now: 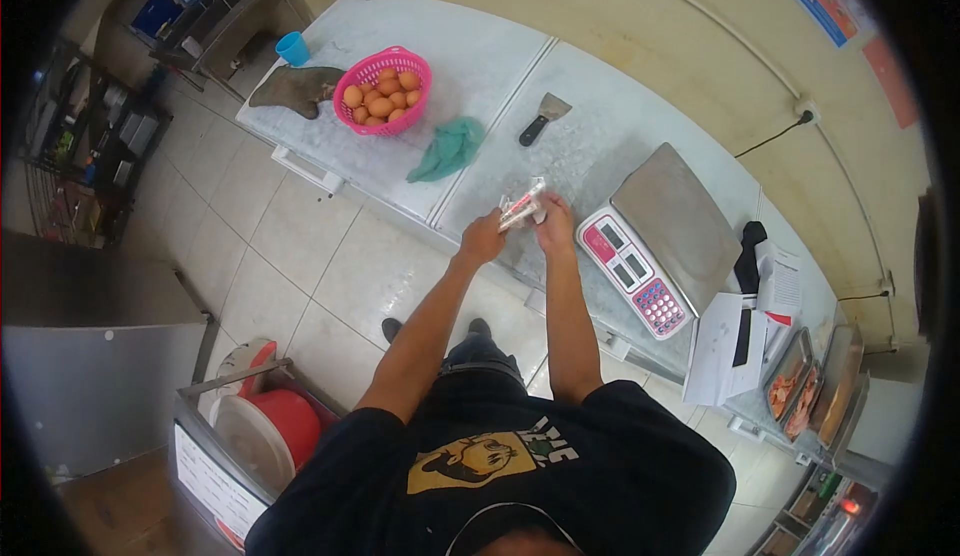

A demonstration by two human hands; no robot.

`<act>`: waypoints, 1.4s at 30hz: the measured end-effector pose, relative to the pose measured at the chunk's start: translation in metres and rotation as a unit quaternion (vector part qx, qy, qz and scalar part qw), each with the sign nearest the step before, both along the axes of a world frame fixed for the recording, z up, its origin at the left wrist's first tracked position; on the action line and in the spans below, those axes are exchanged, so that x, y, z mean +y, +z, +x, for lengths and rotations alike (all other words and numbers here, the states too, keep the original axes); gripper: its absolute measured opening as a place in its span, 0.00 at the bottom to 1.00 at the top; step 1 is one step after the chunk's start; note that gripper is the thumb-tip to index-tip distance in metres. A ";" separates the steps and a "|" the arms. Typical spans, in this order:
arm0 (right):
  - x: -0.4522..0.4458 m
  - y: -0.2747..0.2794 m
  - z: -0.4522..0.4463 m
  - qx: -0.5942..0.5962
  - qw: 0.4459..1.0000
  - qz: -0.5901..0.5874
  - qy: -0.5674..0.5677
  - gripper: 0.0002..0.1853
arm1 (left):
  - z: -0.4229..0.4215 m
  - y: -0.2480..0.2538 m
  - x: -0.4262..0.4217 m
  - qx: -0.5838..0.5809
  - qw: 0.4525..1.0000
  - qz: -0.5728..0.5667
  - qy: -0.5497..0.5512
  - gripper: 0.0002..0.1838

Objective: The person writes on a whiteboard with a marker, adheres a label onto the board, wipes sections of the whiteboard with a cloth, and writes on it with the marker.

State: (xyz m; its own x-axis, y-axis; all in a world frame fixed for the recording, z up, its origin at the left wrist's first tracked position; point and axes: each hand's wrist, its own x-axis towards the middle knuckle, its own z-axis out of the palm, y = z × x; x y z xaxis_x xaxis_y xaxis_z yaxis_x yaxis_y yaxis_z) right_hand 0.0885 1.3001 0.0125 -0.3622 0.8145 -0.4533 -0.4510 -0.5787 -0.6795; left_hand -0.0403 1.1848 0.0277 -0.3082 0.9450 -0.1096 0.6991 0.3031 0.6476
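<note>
My left hand (pixel 484 237) is closed on the lower left end of a small white packet (pixel 520 208) with red print and a shiny, crinkled wrapper. On the packet's other side, my right hand (pixel 555 224) has its fingers bent around it. What the packet contains cannot be made out. Both hands are just above the front edge of the white worktop (pixel 480 218). Beyond them lies a scraper (pixel 545 119) with a black handle and a wide metal blade. A crumpled green cloth (pixel 447 149) rests to the left of my hands, and a digital scale (pixel 640 261) stands to the right.
A pink basket (pixel 425 84) holds several brown eggs (pixel 380 107). Near it are a blue cup (pixel 293 48) and a grey-brown cloth (pixel 295 90). Papers (pixel 716 348) and metal trays (pixel 790 376) sit far right. A bin with a red container (pixel 285 426) stands behind me.
</note>
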 end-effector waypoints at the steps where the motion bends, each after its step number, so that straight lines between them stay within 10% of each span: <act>1: 0.001 0.011 0.008 0.001 1.000 0.024 0.007 0.06 | 0.000 -0.003 0.000 -0.014 1.000 0.013 0.025 0.18; 5: -0.011 0.071 0.023 -0.120 0.976 0.179 0.033 0.11 | 0.001 0.014 -0.002 -0.244 0.940 0.210 0.109 0.15; 9: -0.030 0.110 0.028 -0.223 0.892 0.374 0.118 0.13 | 0.006 0.083 0.004 -0.431 0.878 0.139 0.155 0.12; 21: -0.040 0.121 0.010 -0.065 0.967 0.231 0.087 0.11 | 0.005 0.112 0.006 -0.401 0.844 0.284 0.213 0.09; 36: -0.086 0.168 -0.056 -0.245 0.875 0.406 0.096 0.10 | -0.032 0.139 -0.036 -0.225 0.807 0.327 0.438 0.13; 39: -0.091 0.191 -0.059 -0.297 0.815 0.497 -0.025 0.10 | -0.090 0.135 -0.075 -0.250 0.679 0.430 0.540 0.11; 42: -0.094 0.201 -0.064 -0.247 0.852 0.462 0.018 0.12 | -0.133 0.162 -0.150 -0.203 0.691 0.371 0.587 0.10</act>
